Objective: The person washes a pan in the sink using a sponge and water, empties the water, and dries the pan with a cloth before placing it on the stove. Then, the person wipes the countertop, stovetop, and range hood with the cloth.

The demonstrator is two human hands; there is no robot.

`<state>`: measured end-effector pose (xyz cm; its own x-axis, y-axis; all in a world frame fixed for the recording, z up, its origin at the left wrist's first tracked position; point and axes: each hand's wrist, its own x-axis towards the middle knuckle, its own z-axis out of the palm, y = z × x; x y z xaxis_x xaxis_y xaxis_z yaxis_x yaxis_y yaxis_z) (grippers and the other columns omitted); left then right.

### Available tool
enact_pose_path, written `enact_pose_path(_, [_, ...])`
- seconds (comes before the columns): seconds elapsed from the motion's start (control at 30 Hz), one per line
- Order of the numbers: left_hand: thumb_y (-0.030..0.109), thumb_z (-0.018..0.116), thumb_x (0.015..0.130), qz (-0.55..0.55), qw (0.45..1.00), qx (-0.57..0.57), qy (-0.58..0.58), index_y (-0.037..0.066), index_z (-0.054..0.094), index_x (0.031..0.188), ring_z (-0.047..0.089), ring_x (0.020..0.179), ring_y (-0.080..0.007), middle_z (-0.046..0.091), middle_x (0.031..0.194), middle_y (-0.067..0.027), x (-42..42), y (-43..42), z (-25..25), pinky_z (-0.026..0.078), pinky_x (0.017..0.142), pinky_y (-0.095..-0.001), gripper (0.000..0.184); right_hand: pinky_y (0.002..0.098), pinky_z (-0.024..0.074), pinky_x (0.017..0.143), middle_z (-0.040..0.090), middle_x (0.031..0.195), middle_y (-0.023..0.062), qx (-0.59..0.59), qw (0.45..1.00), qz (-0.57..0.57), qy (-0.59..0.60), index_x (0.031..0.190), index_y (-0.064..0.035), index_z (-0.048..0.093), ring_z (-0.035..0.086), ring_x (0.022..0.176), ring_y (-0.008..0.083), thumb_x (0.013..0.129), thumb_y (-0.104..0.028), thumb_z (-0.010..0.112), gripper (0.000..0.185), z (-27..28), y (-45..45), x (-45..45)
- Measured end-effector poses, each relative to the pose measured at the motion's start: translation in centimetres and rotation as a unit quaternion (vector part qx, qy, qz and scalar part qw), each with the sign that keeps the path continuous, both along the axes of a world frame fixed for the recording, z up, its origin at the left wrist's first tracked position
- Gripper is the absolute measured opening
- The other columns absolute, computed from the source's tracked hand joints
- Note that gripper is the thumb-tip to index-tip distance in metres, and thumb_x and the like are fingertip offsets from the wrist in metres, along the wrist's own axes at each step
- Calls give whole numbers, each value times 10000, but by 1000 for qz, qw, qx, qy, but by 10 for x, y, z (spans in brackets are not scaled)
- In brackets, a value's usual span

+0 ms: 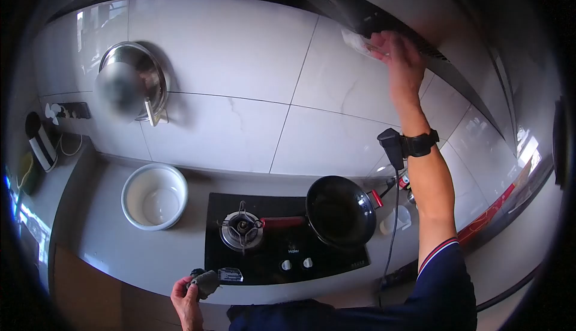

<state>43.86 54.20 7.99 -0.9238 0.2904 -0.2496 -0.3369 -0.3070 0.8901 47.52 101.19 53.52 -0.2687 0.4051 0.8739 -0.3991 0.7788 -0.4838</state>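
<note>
My right hand is raised high to the underside of the range hood. Its fingers close around a whitish, see-through piece below the hood's dark grille; the exact kind is unclear. Low at the front edge of the counter, my left hand pinches a crumpled dark grey rag. That rag is close to the front left corner of the black gas stove. A black wok with red handles rests on the right burner, and the left burner is bare.
A white pot stands on the counter left of the stove. A shiny lid hangs on the tiled wall. Near the left wall are a socket strip and a striped holder. A cable dangles from my right wrist past the wok.
</note>
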Motion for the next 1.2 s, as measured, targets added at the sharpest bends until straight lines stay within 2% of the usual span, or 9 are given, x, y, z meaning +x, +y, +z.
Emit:
enact_pose_path(0.1, [30, 618, 904, -17, 998, 56, -20, -27, 603, 1125, 666, 819, -188, 675, 991, -132, 6, 10, 32, 567, 701, -304, 228, 302, 556, 852, 713, 1053, 119, 126, 986, -69, -82, 1136, 25, 650, 694, 948, 193, 1021, -194, 552, 267, -36, -13, 21])
enact_pose_path(0.3, [5, 620, 904, -168, 968, 166, 82, -26, 589, 1190, 634, 1033, -188, 644, 1137, -118, -8, 87, 133, 519, 922, -322, 290, 357, 575, 867, 584, 1288, 163, 21, 804, 371, -464, 1330, -19, 524, 656, 1070, 192, 949, -428, 671, 579, -177, -126, 44])
enact_pose_path(0.37, [3, 638, 892, -228, 939, 194, 169, -5, 576, 1253, 596, 1127, -170, 613, 1219, -81, -2, 119, 171, 465, 1009, -319, 366, 313, 546, 820, 623, 1059, 90, 5, 786, 424, -450, 1225, -12, 539, 647, 959, 154, 924, -388, 723, 515, -201, -143, 50])
enact_pose_path(0.53, [-155, 504, 860, -303, 906, 170, 243, -21, 514, 1320, 597, 1151, -158, 588, 1265, -85, 12, 164, 224, 478, 989, -283, 479, 286, 529, 754, 608, 974, 67, 19, 842, 312, -440, 1147, -20, 503, 610, 861, 103, 907, -337, 763, 475, -180, -121, 82])
enact_pose_path(0.67, [-116, 500, 910, -322, 890, 159, 280, -19, 478, 1363, 604, 1156, -152, 556, 1347, -111, 33, 194, 241, 507, 957, -281, 464, 413, 504, 626, 648, 750, 192, 106, 901, 197, -371, 960, 9, 578, 684, 726, 351, 923, -220, 702, 263, -168, -103, 105])
enact_pose_path(0.77, [-108, 510, 913, -321, 877, 134, 332, -22, 478, 1364, 602, 1186, -172, 520, 1392, -138, 45, 199, 255, 527, 950, -298, 460, 306, 490, 633, 645, 716, 112, 77, 858, 202, -466, 943, 24, 615, 628, 678, 166, 968, -197, 657, 225, -150, -77, 120])
enact_pose_path(0.9, [-112, 515, 904, -251, 878, 206, 353, -30, 520, 1322, 619, 1186, -229, 490, 1414, -166, 53, 194, 255, 555, 944, -344, 426, 296, 551, 801, 719, 1004, 46, -414, 775, 411, -244, 1108, -25, 683, 680, 891, 140, 1010, -186, 577, 216, -156, -41, 126])
enact_pose_path(1.1, [-73, 539, 906, -239, 922, 104, 287, -43, 608, 1199, 681, 1075, -265, 617, 1262, -174, 25, 118, 215, 590, 868, -365, 303, 364, 566, 860, 698, 1149, 96, -123, 959, 224, 119, 1176, -20, 649, 673, 1039, 183, 989, -212, 610, 270, -39, -20, 97])
enact_pose_path(1.2, [-41, 531, 922, -195, 951, 1, 238, -49, 628, 1146, 702, 1008, -262, 678, 1145, -163, 7, 72, 195, 600, 806, -361, 244, 418, 561, 816, 716, 1075, 108, 239, 963, -125, 23, 1102, -47, 680, 687, 999, 252, 951, -189, 642, 210, 11, -4, 65])
